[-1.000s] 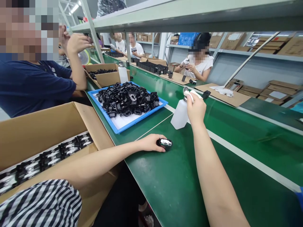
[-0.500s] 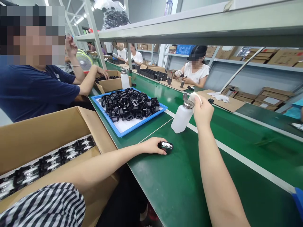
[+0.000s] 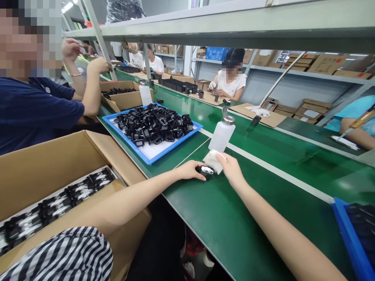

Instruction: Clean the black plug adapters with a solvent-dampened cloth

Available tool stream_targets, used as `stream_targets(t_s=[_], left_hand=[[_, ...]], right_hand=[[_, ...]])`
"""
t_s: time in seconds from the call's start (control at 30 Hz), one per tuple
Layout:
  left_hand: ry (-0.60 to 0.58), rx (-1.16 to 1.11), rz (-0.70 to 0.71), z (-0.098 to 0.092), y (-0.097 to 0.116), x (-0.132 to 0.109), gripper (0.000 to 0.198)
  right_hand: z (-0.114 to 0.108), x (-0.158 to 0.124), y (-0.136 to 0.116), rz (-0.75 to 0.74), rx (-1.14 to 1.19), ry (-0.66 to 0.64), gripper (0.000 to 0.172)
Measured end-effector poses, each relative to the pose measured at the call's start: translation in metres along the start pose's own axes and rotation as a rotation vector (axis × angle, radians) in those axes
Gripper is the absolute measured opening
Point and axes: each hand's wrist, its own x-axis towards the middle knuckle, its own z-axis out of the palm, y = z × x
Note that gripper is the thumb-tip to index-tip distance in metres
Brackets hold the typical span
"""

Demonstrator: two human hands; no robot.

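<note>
My left hand (image 3: 190, 170) rests on the green belt (image 3: 234, 218), its fingers closed on a small black plug part with a white label (image 3: 206, 169). My right hand (image 3: 231, 167) pinches a folded white cloth (image 3: 213, 159) that touches the right side of that part. A white plastic dispenser bottle with a metal pump cap (image 3: 222, 131) stands just behind both hands.
A blue tray (image 3: 137, 150) heaped with black plug parts lies to the left of the bottle. An open cardboard box (image 3: 58, 164) holding rows of parts sits at my left. Another blue tray (image 3: 350, 234) shows at the right edge. Co-workers sit along both sides of the belt.
My right hand came down from the bottle's pump cap with the cloth and now meets the black part in my left hand. The view swung right.
</note>
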Motion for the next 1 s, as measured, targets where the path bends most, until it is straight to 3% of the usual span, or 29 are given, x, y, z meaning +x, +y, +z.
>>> stream_targets(t_s=[0.13,0.27,0.43,0.6,0.67,0.8,0.9,1.0], left_hand=[[0.076,0.109,-0.013,-0.001,0.003,-0.002,0.032],[0.07,0.093,0.014,-0.001,0.003,-0.002,0.024],[-0.01,-0.024,0.022,0.0,0.001,-0.001,0.033],[-0.021,-0.015,0.0,-0.001,0.0,0.0,0.034],[-0.02,-0.027,-0.011,-0.001,-0.001,0.001,0.035],[-0.028,-0.041,-0.014,-0.001,-0.001,0.0,0.035],[0.027,0.064,-0.01,-0.001,0.001,-0.002,0.029],[0.061,0.133,0.017,-0.001,0.004,-0.003,0.023]], right_hand=[[0.016,-0.017,0.0,-0.123,-0.051,-0.217,0.026],[0.009,-0.022,0.01,-0.24,-0.173,-0.357,0.026],[-0.009,-0.027,0.016,-0.12,-0.174,-0.323,0.031],[-0.034,-0.022,0.003,0.067,-0.257,-0.385,0.035],[-0.039,-0.018,-0.002,0.112,-0.276,-0.333,0.035],[-0.02,-0.015,-0.005,0.037,-0.275,-0.112,0.031],[0.006,-0.019,-0.003,-0.136,-0.343,-0.2,0.028],[0.014,-0.026,0.005,-0.263,-0.406,-0.326,0.029]])
